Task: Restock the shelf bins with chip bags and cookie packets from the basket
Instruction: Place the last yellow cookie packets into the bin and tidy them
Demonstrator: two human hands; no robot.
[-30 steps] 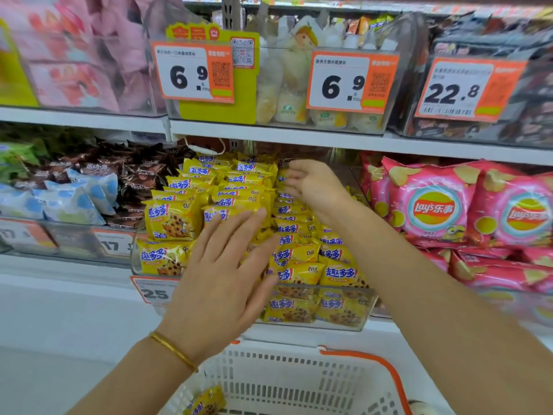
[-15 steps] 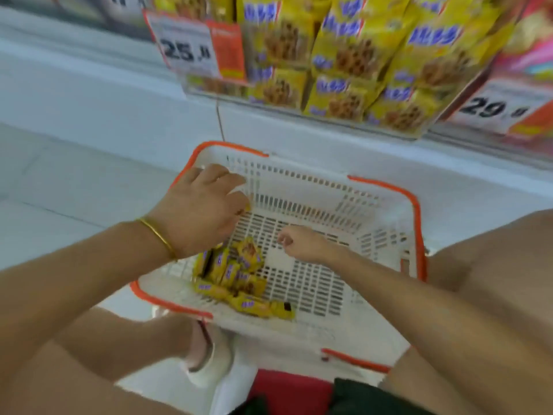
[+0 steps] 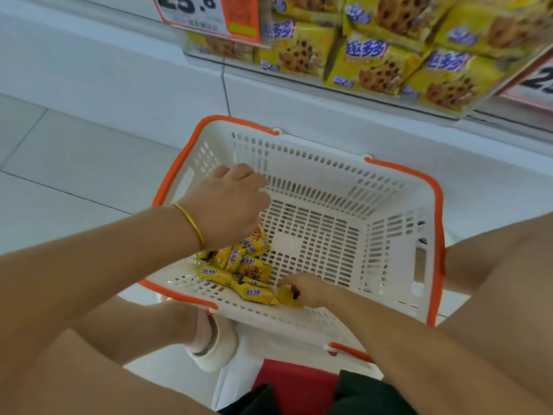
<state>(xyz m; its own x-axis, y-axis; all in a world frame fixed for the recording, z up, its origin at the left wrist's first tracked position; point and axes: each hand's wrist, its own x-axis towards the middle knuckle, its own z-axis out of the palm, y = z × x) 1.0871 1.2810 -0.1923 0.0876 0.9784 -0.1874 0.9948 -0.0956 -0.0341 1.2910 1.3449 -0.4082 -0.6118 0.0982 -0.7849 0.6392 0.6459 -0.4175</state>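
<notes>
Cookie packets lie in the basket; right hand pinches one, left hand above, grip hidden.

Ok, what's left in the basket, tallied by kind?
Yellow cookie packets: about 8, overlapping; one held by the right hand
Anything else in the basket: 0
Total: about 8

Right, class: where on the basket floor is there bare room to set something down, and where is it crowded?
Bare: the floor of the basket from the packets across to the right wall, and along the far wall. Crowded: the near-left corner, where packets pile under the left hand, the right hand at their near end.
</notes>
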